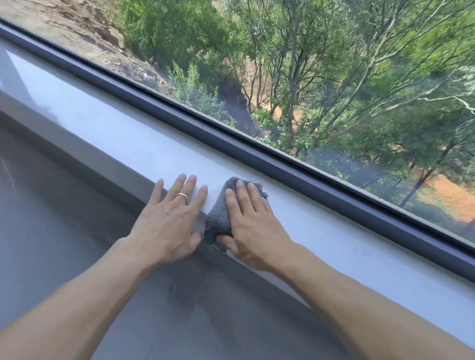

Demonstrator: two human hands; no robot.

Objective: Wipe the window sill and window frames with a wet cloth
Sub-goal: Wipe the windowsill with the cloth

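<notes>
A pale grey window sill runs diagonally from the upper left to the lower right, with a dark window frame along its far edge and the glass pane beyond it. Through the glass, green trees and patches of bare orange-brown earth show far below.

Both hands rest on the sill near its front edge, side by side. The right hand lies palm down on a dark grey cloth, its fingers straight and pressed flat on the fabric, not curled round it. The cloth is bunched under that hand: one part shows past the fingertips toward the frame, and another part spills out on the thumb side and hangs over the front edge of the sill. The right thumb lies along the front edge just below the cloth.

The left hand lies flat on the bare sill just beside the cloth, fingers spread and straight, holding nothing. A silver ring sits on one of its fingers. Its thumb reaches the cloth's lower fold at the sill's front edge, and its little finger lies over that edge.

Below the sill a grey wall face drops away. Both forearms are bare.
</notes>
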